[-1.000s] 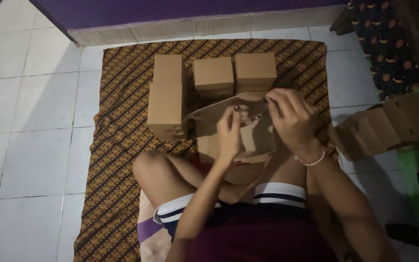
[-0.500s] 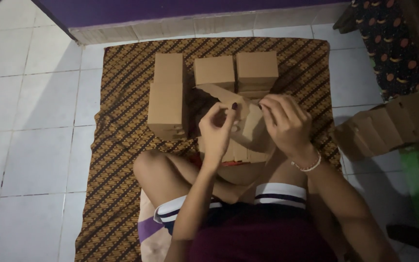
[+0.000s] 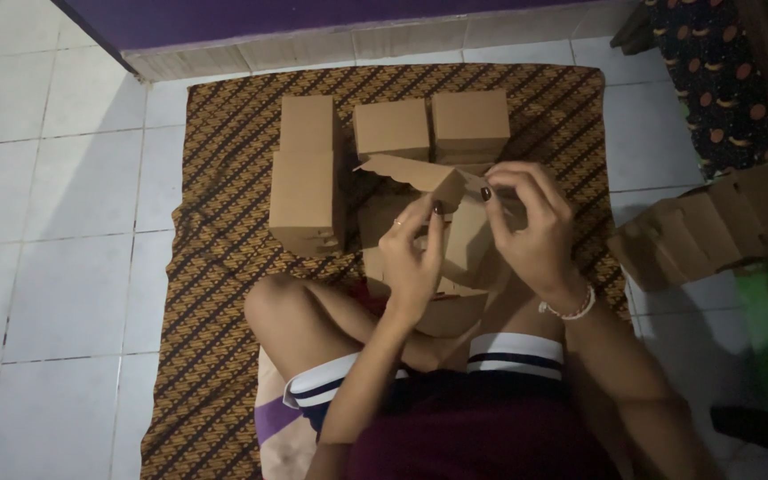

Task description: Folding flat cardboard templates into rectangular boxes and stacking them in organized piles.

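Person seated cross-legged on patterned mat (image 3: 224, 178). Left hand (image 3: 412, 258) and right hand (image 3: 531, 227) both pinch a half-formed cardboard box (image 3: 455, 236) held above the lap, flap raised. Folding stage, seemingly; tucking the flap likely comes next. Finished boxes (image 3: 393, 129) stacked just beyond.

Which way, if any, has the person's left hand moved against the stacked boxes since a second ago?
Yes. The left hand has drifted slightly toward the person, away from the stacked boxes, on the cardboard piece.
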